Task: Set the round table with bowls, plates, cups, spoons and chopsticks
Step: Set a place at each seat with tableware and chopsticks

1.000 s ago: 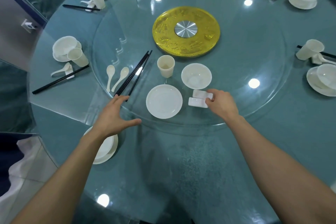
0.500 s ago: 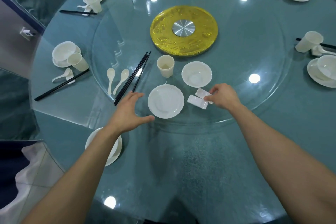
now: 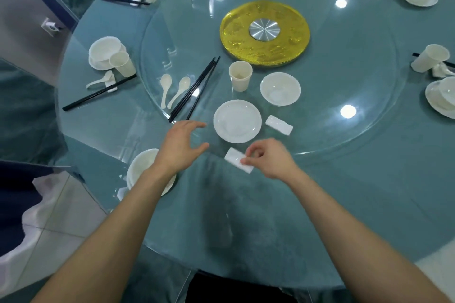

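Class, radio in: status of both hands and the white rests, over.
Right hand pinches a rest. Left hand open, empty. Second rest lies beside the plate, untouched.

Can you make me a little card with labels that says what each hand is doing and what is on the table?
Right hand: pinches a white chopstick rest
Left hand: open, holding nothing, near the plate
Beyond the plate: cup, bowl
Right of the plate: second rest
Left of the plate: chopsticks, two spoons
Middle: gold disc
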Available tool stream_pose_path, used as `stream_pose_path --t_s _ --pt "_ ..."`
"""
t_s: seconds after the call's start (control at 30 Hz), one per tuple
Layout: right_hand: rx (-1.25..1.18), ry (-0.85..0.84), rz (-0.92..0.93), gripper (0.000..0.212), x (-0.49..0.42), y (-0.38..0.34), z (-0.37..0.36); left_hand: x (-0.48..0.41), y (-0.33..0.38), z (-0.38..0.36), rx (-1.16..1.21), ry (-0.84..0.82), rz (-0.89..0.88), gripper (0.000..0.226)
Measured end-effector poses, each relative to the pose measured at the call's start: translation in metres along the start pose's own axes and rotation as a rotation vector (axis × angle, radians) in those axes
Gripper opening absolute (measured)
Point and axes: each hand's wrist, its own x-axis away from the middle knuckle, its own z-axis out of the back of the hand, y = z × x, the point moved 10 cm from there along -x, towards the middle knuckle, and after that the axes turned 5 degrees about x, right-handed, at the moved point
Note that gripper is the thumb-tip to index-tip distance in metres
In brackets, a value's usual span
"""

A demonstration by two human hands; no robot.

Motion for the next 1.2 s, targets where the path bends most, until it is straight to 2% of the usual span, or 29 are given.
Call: stream_pose_path --t_s 0.13,0.23,0.33,0.47,0.6,0.67,0.73,0.87,0.93,1.07,1.2 --pt "0.07 -0.209 0.067 0.023 -0.001 -0.031 -0.094 0.019 -0.03 0.025 -0.004 0.046 0.073 0.049" --pt "0.132 -0.234 0.061 0.028 -0.011 -0.045 -0.125 0.03 -0.047 0.036 -0.039 0.059 0.108 0.048" --pt "0.177 -0.201 0.037 0.021 -0.019 -0.053 -0.135 0.031 -0.06 0.038 -0.054 0.062 0.144 0.045" --pt "0.194 -0.15 0.031 0.014 -0.022 -0.056 -0.138 0.021 -0.07 0.037 -0.054 0.068 0.19 0.04" --pt "0.149 -0.063 0.021 0.021 -0.017 -0.051 -0.124 -0.005 -0.07 0.04 -0.002 0.149 0.267 0.025" --pt "0.104 0.002 0.016 0.024 -0.016 -0.047 -0.112 -0.026 -0.068 0.044 -0.058 0.188 0.29 0.015" --pt "0.083 0.039 0.034 0.023 -0.017 -0.047 -0.103 -0.049 -0.068 0.046 -0.133 0.21 0.298 0.016" --pt "0.073 0.106 0.041 0.019 -0.024 -0.048 -0.084 -0.088 -0.068 0.035 -0.325 0.156 0.308 0.038" --pt "0.064 0.127 0.054 0.018 -0.026 -0.052 -0.075 -0.097 -0.07 0.028 -0.401 0.119 0.32 0.042" --pt "0.023 0.135 0.07 0.012 -0.028 -0.059 -0.061 -0.103 -0.071 0.019 -0.479 0.051 0.333 0.03" --pt "-0.014 0.134 0.048 0.014 -0.029 -0.062 -0.05 -0.107 -0.073 0.011 -0.457 -0.036 0.354 0.023"
